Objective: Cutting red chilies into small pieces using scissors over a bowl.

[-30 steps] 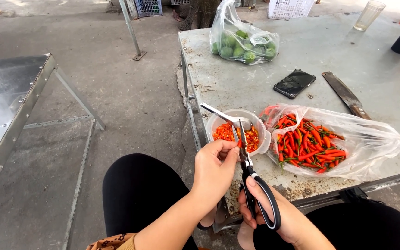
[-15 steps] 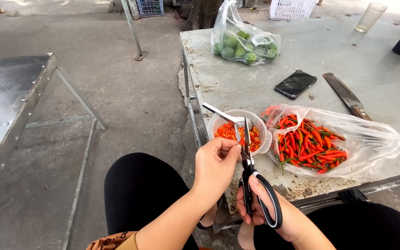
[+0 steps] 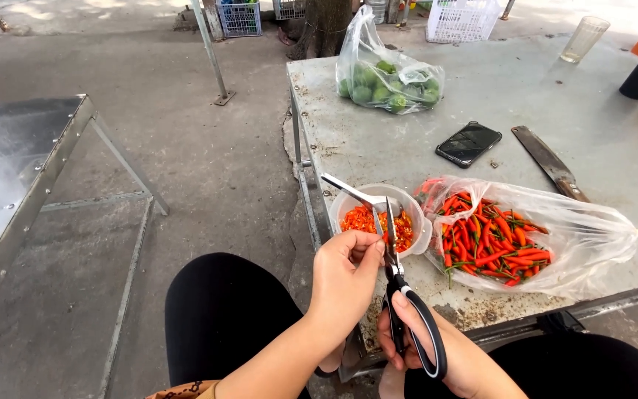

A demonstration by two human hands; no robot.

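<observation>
Left hand: the left hand [image 3: 345, 277] was curled nearly closed, thumb and fingertips pinched together just beside the blades; whatever it pinched was too small to make out.
Right hand: the right hand [image 3: 437, 358] was closed through the black loops of the scissors [image 3: 400, 295], gripping them, blades pointing away from the body and up over the bowl.
Scissors blades: drawn close together, almost shut, their tips above the chopped pieces.
Bowl: a small pale bowl [image 3: 350, 201] sat on the table edge just beyond both hands, filled with cut red chilli [image 3: 363, 219]; a metal spoon [image 3: 348, 188] leaned in it, handle out toward the left-hand side.
Chilli bag: a clear plastic bag [image 3: 585, 236] of whole red chillies [image 3: 492, 240] lay just right of the bowl, beyond the right hand, mouth toward the bowl.
Farther off: a dark phone [image 3: 468, 143] and a large knife [image 3: 551, 162] lay well beyond the right hand; a bag of green fruit [image 3: 385, 77] stood farther still.
Table: the grey table [image 3: 422, 111] ended just before the hands.
Hidden or cut off: the right wrist ran out of the bottom of the picture; the left hand's fingertips hid the pinched piece; the scissors' lower loop was partly covered by fingers.
</observation>
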